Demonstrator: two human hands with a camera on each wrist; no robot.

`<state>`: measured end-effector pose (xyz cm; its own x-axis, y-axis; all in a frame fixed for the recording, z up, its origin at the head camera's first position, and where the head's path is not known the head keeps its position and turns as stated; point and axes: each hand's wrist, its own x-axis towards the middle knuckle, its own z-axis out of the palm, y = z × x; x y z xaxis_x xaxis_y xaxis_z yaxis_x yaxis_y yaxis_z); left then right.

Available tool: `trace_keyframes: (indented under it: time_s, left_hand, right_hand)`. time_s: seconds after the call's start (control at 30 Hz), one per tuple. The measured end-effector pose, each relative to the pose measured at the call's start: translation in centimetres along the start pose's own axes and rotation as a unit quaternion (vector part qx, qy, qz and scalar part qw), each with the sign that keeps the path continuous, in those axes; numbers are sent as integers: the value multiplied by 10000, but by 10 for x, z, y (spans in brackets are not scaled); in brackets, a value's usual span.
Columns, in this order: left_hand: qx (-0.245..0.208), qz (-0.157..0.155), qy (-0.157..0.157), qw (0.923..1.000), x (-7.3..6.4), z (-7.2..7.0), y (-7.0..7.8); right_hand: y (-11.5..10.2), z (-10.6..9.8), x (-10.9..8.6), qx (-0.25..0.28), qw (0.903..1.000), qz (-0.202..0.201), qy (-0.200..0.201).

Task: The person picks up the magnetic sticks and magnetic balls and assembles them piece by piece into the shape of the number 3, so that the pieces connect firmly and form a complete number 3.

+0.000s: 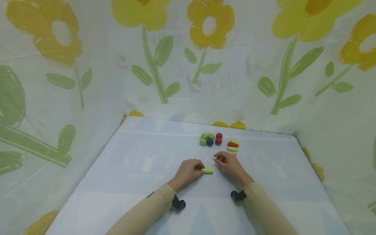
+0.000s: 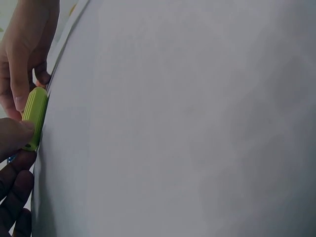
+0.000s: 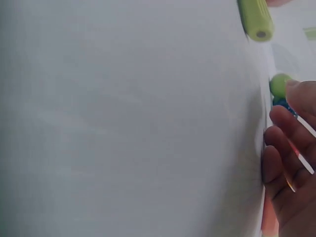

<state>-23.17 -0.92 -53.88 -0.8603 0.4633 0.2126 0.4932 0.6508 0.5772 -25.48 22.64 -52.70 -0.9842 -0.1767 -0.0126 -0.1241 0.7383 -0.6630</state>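
My left hand pinches a yellow-green ridged cylinder bead between thumb and fingers, low over the table. The left wrist view shows the thumb lying on the side of this bead. To the right, my right hand has its fingers loosely bent, apart from the bead and holding nothing visible. An orange-pink stick-shaped piece lies just beyond the right hand, which partly covers it. Behind that are a red cylinder bead and two yellow-green ones, one of them here.
Left of the cylinders, round beads sit close together: three green, one dark blue and two red. A white patterned cloth covers the table. Flower-print curtains hang behind and at both sides.
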Motion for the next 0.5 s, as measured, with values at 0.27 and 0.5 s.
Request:
trace_keyframes:
  time_s: [0.27,0.5]
  left_hand:
    - [-66,-11,-6,10000,1,1,-1]
    - [18,-16,-53,10000,1,1,-2]
  right_hand:
    - [-3,-2,15,-229,9995,174,161]
    - [-8,-2,27,-245,9987,408,179]
